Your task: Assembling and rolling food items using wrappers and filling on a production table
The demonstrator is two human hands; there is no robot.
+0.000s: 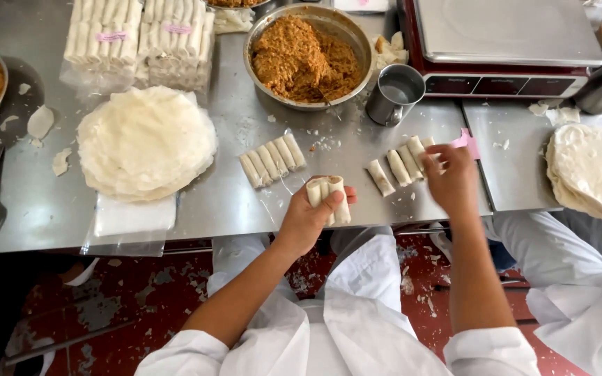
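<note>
Wrapped roll packs (139,38) with pink labels sit at eleven o'clock; filling bowl (308,57) at twelve. My left hand (309,217) clamps three rolls (329,195); my right hand (449,177) closes on tabled rolls (402,166).

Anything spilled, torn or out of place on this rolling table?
Mostly tidy, with some mess. Torn wrapper scraps lie loose on the steel table left of the wrapper stack, and crumbs are scattered below the filling bowl. The left hand grips several rolls; the right hand reaches the row of rolls.
</note>
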